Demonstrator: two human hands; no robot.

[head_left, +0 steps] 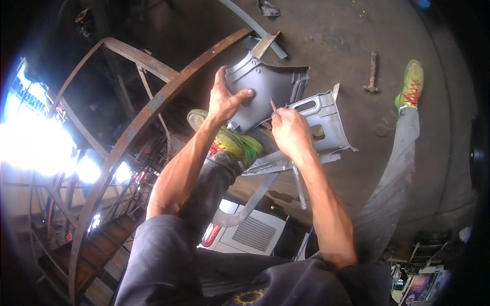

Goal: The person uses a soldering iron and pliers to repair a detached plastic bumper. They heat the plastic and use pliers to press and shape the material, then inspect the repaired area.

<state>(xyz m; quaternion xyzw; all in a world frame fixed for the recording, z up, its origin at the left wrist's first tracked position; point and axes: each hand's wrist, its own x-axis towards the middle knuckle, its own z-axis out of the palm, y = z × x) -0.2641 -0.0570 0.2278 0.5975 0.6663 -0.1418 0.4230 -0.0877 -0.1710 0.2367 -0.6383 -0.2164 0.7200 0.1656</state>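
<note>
the person's two hands are apart, both above a dark floor (pixel 347 46). the left hand (pixel 227 103) is clamped on the left edge of a grey panel (pixel 263 84), its thumb lying across the front face and its fingers along the rim. the panel is in front of the person, tilted, with its lower edge near the left shoe (pixel 237 145), which is yellow-green with red laces.

the right hand (pixel 292 133) is closed around a thin tool (pixel 273 105), whose tip points up at the face of the panel. a pale rod (pixel 299 188) shows below that wrist; i cannot tell whether it belongs to the same tool.

a second panel (pixel 329 120), also grey and with slots cut through it, lies just right of the first, partly behind the right hand. a curved grey strip (pixel 247 206) runs below it.

farther right, a hammer (pixel 373 74) lies on the floor, its head toward the person, between the second panel and the right shoe (pixel 411 84). at the top, another grey strip (pixel 250 21) lies beyond the panel. a rusty frame (pixel 135 127) curves along the left side.
</note>
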